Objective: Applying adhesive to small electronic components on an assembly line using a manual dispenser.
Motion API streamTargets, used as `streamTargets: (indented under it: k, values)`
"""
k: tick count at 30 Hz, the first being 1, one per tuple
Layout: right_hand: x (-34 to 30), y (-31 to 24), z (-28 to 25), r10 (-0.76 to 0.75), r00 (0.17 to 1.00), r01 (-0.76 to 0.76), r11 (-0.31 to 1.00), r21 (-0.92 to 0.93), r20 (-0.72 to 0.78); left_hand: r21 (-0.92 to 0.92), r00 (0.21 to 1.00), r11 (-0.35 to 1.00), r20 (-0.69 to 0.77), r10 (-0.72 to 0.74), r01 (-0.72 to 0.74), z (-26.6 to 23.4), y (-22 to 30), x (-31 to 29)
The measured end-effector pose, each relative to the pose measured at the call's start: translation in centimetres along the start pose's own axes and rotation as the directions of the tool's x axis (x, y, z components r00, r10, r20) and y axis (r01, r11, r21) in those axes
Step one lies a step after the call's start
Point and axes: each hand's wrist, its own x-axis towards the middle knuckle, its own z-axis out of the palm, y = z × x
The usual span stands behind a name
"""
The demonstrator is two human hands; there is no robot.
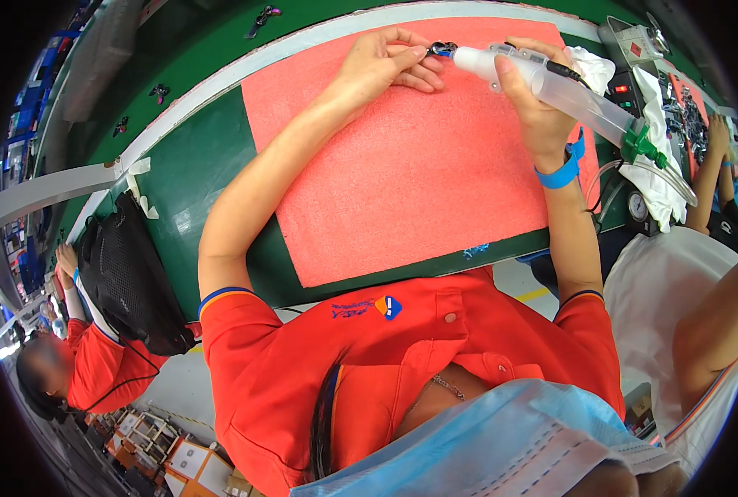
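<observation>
Over the far part of a pink foam sheet (410, 182), my left hand (390, 65) pinches a small dark, shiny part (442, 50) between thumb and fingers. Its exact kind is too small to make out. My right hand (543, 103) is wrapped round a translucent dispensing syringe (588, 108) with a white front end and a green cap. That front end points left, right beside the small part; whether they touch I cannot tell. A thin clear hose runs from the cap. A blue band circles my right wrist.
Beyond the green table's pale rail (303, 45) lie several small dark parts. At the right are white cloths (651, 166), a pressure gauge (637, 205) and a metal can (634, 41). A black mesh bag (129, 277) hangs at the left. Other people sit on both sides.
</observation>
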Motion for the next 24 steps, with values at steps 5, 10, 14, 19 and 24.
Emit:
streamTargets:
  k: [5,10,14,19,24]
  values:
    - [-0.2,0.0,-0.4,-0.023,1.0,0.023,0.998,0.065,0.0,-0.021,0.999,0.999,-0.026,-0.033,0.032,-0.2,-0.2,0.0]
    - [0.2,0.6,-1.5,-0.24,0.958,0.241,0.971,-0.016,-0.154,-0.163,0.991,0.98,-0.042,-0.125,0.117,-0.3,0.4,0.1]
    - [0.7,0.5,-0.8,-0.131,0.961,0.176,0.969,0.174,-0.245,-0.367,0.971,0.918,0.227,-0.07,0.152,-0.6,1.4,0.0]
    - [0.9,0.4,-0.5,-0.024,0.984,0.079,0.948,0.31,-0.178,-0.168,0.986,0.985,0.166,-0.004,0.032,-1.0,0.3,0.7]
    - [0.4,0.8,-1.4,-0.101,0.993,0.105,0.992,0.066,-0.058,-0.018,1.0,1.0,0.024,-0.006,0.006,-0.8,-0.1,0.5]
